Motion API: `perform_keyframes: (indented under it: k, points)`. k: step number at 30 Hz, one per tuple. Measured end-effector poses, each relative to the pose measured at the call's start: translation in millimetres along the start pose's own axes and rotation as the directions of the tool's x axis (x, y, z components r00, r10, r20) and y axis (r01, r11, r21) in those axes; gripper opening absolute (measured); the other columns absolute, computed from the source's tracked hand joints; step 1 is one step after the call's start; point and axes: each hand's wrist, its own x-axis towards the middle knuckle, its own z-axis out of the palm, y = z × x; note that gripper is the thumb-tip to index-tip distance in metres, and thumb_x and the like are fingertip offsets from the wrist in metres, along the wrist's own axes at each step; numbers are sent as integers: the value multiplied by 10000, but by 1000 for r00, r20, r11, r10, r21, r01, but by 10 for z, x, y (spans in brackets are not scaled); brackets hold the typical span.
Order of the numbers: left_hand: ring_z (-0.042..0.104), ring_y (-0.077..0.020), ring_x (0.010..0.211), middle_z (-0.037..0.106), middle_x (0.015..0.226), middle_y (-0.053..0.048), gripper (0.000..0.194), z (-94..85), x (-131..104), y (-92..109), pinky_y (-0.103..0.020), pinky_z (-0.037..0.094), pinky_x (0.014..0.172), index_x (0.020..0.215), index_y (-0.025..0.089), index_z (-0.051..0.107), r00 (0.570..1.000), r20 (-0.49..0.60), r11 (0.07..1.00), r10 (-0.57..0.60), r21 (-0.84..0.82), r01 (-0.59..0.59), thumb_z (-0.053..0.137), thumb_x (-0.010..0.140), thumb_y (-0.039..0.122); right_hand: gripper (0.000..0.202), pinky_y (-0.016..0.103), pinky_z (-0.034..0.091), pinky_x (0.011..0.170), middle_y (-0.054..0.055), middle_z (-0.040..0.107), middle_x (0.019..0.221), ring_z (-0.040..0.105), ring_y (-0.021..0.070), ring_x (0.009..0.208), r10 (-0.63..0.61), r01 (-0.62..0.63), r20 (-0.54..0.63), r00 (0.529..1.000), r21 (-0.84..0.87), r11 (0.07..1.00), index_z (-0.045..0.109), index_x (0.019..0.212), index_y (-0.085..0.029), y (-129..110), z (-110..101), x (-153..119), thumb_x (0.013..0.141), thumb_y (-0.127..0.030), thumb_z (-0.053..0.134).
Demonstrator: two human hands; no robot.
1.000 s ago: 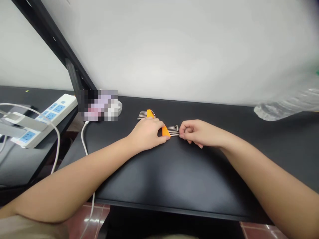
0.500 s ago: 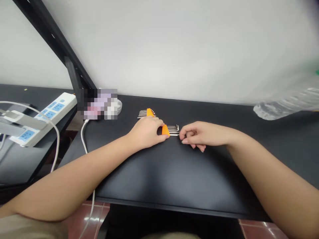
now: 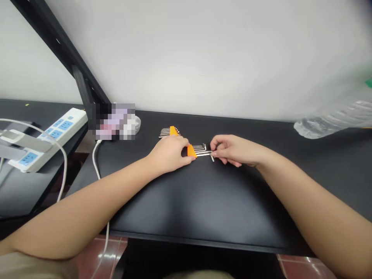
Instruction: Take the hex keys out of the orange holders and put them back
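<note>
On the black table lies an orange holder (image 3: pixel 191 151) with several silver hex keys (image 3: pixel 200 147) sticking out to its right. My left hand (image 3: pixel 170 154) grips this holder between thumb and fingers at its left side. The fingertips of my right hand (image 3: pixel 226 150) pinch the bent end of one hex key (image 3: pixel 207 154), whose short arm points toward me below the thumb. A second orange holder (image 3: pixel 173 131) with several hex keys lies just behind my left hand, partly covered by it.
A white power strip (image 3: pixel 55 135) and a white cable (image 3: pixel 95 159) are at the left. A blurred item (image 3: pixel 116 120) stands by the black frame. A clear plastic bottle (image 3: pixel 325 120) lies at the back right of the black table (image 3: pixel 186 209).
My right hand has moved slightly up, and its fingers have closed on the end of a hex key. That key's short arm has swung round toward me. The view has shifted a little.
</note>
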Motion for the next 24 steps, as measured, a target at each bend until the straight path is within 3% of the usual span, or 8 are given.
perform_keyframes:
  k: [3,6,9,12,14,17,21,24]
  points:
    - [651,-224,852,717,950,-60,297,-1,0,2,-330,480,706,939,185,680,1000,1,1000,0,-5,0,699,856,469,279,225,324,357,-26,626,629,445,95,378,-4,7,36,999,-79,997,621,1015,-235,-5,-50,-22,879,-471,680]
    - [653,-226,856,715,953,-61,286,-8,1,17,-331,486,719,917,187,675,1000,-4,1000,3,-12,-3,696,855,465,242,247,416,467,-13,645,704,530,124,505,-158,141,-77,985,-189,972,641,983,-241,-5,-38,-31,890,-464,662]
    - [657,-228,859,710,949,-62,283,-20,2,33,-329,494,723,930,189,676,1000,-3,1000,-6,-23,6,697,850,459,242,293,490,643,22,673,863,590,159,683,-412,318,-207,887,-374,871,684,1048,-244,27,2,-7,871,-410,686]
    - [662,-234,904,716,998,-62,322,-28,-3,36,-329,510,760,1063,203,689,1000,-3,998,-7,-56,6,695,852,446,340,331,517,731,71,668,1095,607,167,745,-509,392,-194,839,-434,811,689,1209,-255,61,39,33,893,-377,656]
    - [662,-238,945,720,1037,-63,368,-27,-7,32,-333,516,793,1158,219,685,1000,-6,997,1,-76,-1,687,857,431,370,341,522,755,88,648,1176,621,175,775,-502,388,-171,848,-447,806,673,1259,-252,59,60,56,913,-377,631]
    - [661,-241,960,722,1042,-65,361,-18,-3,27,-334,514,802,1160,223,688,1000,-6,997,15,-81,-15,681,854,414,350,336,508,769,82,647,1130,630,194,834,-476,350,-143,868,-505,789,666,1243,-240,19,105,90,921,-367,613]
    - [659,-227,891,720,987,-45,290,-8,22,46,-326,501,748,1055,220,678,1000,-6,996,14,-89,-15,685,827,400,139,312,452,721,42,649,911,601,193,803,-458,258,-225,860,-582,771,656,973,-220,-55,217,159,933,-314,562]
    - [647,-224,826,713,908,-25,290,-13,40,70,-334,496,713,1004,226,656,1000,14,994,-23,-108,25,703,787,414,90,303,417,687,45,629,900,574,182,763,-451,195,-281,847,-624,756,605,880,-214,-107,305,200,916,-265,540]
